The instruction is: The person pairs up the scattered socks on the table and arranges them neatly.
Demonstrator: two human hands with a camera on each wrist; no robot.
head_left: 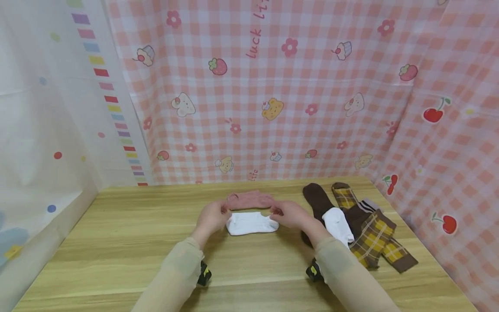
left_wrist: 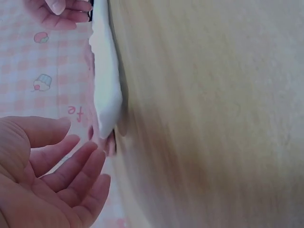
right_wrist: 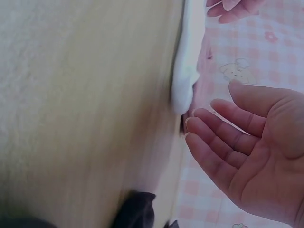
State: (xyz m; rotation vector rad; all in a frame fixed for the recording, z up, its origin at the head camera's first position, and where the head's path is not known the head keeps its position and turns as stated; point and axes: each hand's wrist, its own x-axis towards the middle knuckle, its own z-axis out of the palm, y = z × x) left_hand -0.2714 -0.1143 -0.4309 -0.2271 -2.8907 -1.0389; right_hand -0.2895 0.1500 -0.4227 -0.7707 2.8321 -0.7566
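Note:
A white ankle sock lies flat and sideways on the wooden table, with a pink sock just behind it. At the left ends of both socks is my left hand; in the left wrist view its fingers are loosely bent, the thumb is apart from them, and nothing is between them. My right hand is at the right ends, beside the white sock's corner. The right wrist view shows its fingers relaxed and spread from the thumb, holding nothing. Whether fingertips touch the pink sock is unclear.
On the right of the table several socks overlap in a pile: a dark brown sock, another white sock and yellow-brown plaid socks. A pink checked cloth hangs behind the table, and a white cloth hangs on the left.

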